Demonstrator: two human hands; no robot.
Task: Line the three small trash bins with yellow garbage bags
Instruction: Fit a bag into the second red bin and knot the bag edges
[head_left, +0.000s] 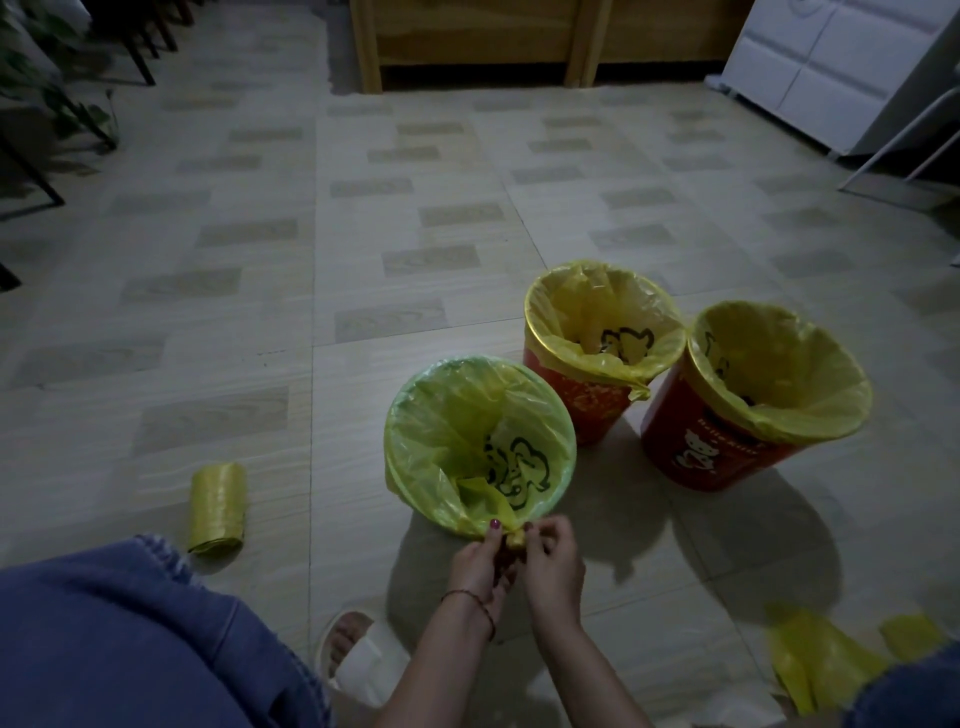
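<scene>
- In the head view, we crouched over a tiled floor in dim light, with three small trash bins standing close together ahead of us
- The nearest bin was wrapped so fully in its yellow garbage bag that its own wall barely showed; a dark cartoon print showed through the plastic inside
- Our left hand and right hand met at the near rim of that bin, both with fingers curled, pinching a small twisted knot of bag plastic between them
- A thin cord bracelet circled our left wrist
- The far red bin stood just beyond, its yellow liner folded over the rim with a knotted tail at its right side
- The right red bin leaned to the right and stood just beside the far one, its liner likewise folded over the rim
- A roll of yellow bags lay on the floor well to the left of the near bin
- Loose yellow plastic lay at the lower right
- Our denim-clad knee filled the lower left, with a white slipper beside it
- Wooden furniture and a white cabinet stood at the far side
</scene>
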